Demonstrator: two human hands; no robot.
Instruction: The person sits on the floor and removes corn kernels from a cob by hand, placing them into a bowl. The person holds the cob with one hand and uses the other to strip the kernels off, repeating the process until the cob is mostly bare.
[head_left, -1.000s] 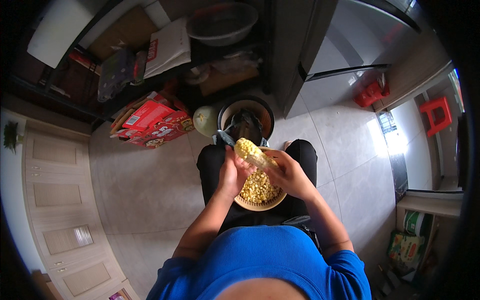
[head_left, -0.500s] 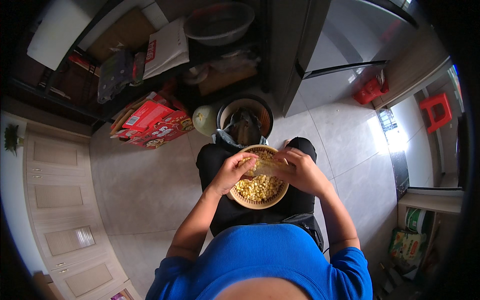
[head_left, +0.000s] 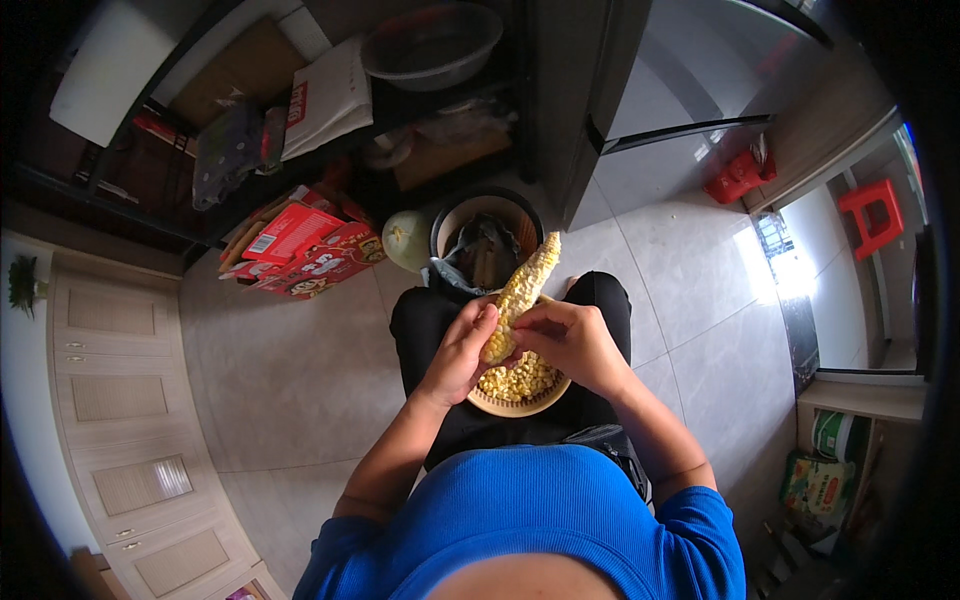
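Corn cob (head_left: 522, 292), frame centre, above the kernel bowl (head_left: 520, 400): rigid, light, bumpy. Left hand (head_left: 462, 352) and right hand (head_left: 570, 340) both clench its lower end; grip there, where kernels remain.

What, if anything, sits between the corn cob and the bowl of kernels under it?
Nothing visible. Both hands, left hand and right hand, hold the yellow, partly stripped corn cob directly over the round tan bowl of loose kernels on the lap; only air shows between them.
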